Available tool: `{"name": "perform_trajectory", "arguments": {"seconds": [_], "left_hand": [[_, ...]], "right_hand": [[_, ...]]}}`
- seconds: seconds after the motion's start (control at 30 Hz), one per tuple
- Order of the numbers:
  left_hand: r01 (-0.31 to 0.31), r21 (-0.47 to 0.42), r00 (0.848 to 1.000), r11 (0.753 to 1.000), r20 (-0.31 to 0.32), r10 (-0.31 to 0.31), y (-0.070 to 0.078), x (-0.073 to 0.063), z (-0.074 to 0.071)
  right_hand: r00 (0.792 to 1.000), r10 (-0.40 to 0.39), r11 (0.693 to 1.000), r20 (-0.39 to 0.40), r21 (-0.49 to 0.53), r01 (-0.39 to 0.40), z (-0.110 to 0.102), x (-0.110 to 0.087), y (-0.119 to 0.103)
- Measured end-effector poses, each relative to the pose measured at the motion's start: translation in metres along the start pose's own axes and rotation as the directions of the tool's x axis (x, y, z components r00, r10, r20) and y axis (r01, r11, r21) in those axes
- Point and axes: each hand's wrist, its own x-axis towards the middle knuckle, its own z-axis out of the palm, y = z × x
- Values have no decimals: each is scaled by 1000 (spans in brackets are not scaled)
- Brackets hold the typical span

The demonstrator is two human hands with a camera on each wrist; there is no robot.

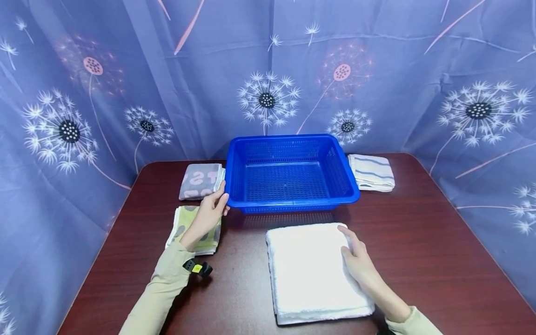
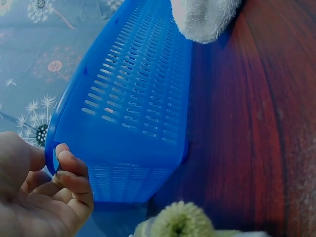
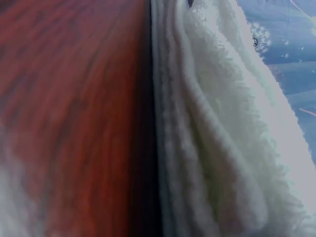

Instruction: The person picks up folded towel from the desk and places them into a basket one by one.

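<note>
A blue plastic basket (image 1: 289, 203) with slotted walls stands at the back middle of the table, nothing inside it. My left hand (image 1: 211, 211) grips its near left rim, and in the left wrist view the fingers (image 2: 74, 182) curl at that corner. In front of the basket lies a thick folded white towel (image 1: 307, 274). My right hand (image 1: 360, 260) rests at its right edge, thumb and index finger stretched over the towel near the far right corner; the other fingers are hidden. The right wrist view shows the towel's stacked layers (image 3: 197, 128) but no clear view of the hand.
A grey and pink folded towel (image 1: 197, 180) lies left of the basket. Partly under my left forearm is a green and grey one (image 1: 211, 239). A white towel with blue stripes (image 1: 371, 173) lies to the basket's right. A blue dandelion-print curtain (image 1: 201, 93) hangs behind the table.
</note>
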Motion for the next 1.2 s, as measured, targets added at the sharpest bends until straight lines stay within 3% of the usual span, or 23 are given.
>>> {"name": "perform_trajectory", "arguments": {"seconds": [0.07, 0.3, 0.43, 0.67, 0.97, 1.03, 1.2], "left_hand": [[-6, 5, 1000, 1000, 0, 6, -1, 0, 0], [-18, 7, 1000, 1000, -21, 18, -34, 12, 2], [-35, 6, 999, 999, -32, 35, -40, 13, 3], [-33, -1, 999, 999, -27, 33, -38, 13, 3], [-4, -6, 1000, 1000, -8, 4, -5, 4, 1], [-1, -3, 1000, 1000, -10, 1, -4, 3, 1], [4, -9, 1000, 1000, -24, -4, -25, 9, 4]], "right_hand": [[1000, -3, 1000, -1, 7, 3, 1, 0, 0], [999, 21, 998, 25, 66, -22, 5, 0, 1], [999, 34, 995, 27, 94, -37, 7, 0, 1], [1000, 11, 992, 13, 123, -13, 13, -2, -2], [1000, -4, 985, -7, 171, 5, 18, -3, -6], [1000, 6, 981, -8, 193, -4, 19, -3, -6], [1000, 28, 973, 9, 227, -29, 19, -7, -8]]}}
